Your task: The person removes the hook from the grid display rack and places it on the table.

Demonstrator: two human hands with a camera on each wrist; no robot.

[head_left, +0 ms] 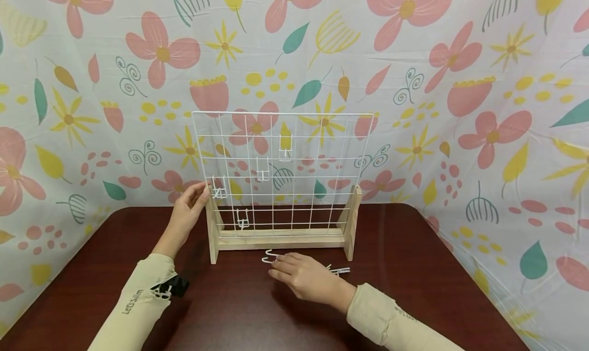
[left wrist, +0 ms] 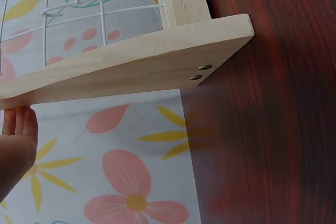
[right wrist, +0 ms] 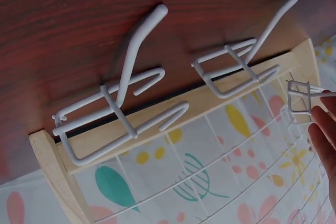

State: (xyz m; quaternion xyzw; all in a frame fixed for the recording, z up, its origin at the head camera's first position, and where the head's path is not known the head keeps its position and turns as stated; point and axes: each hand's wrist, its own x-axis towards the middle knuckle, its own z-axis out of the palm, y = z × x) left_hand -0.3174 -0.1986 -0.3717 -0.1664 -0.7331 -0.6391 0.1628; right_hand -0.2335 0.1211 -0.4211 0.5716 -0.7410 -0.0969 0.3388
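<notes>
A wire grid rack [head_left: 294,177] in a pale wooden stand [head_left: 280,243] stands on the table. My left hand [head_left: 186,208] holds the upper end of its left wooden post [left wrist: 131,64]; in the left wrist view the fingertips meet the post's edge and the thumb is hidden. Just in front of the base, my right hand [head_left: 303,277] pinches a white wire hook [right wrist: 300,98] with its two bent ends pointing left. Two more white hooks, a nearer one [right wrist: 121,98] and a farther one [right wrist: 241,66], lie on the table, partly behind that hand in the head view.
Several white hooks hang on the grid, among them one high up [head_left: 285,149] and one low down [head_left: 242,220]. The dark red table [head_left: 257,310] runs back to a flowered cloth [head_left: 414,151].
</notes>
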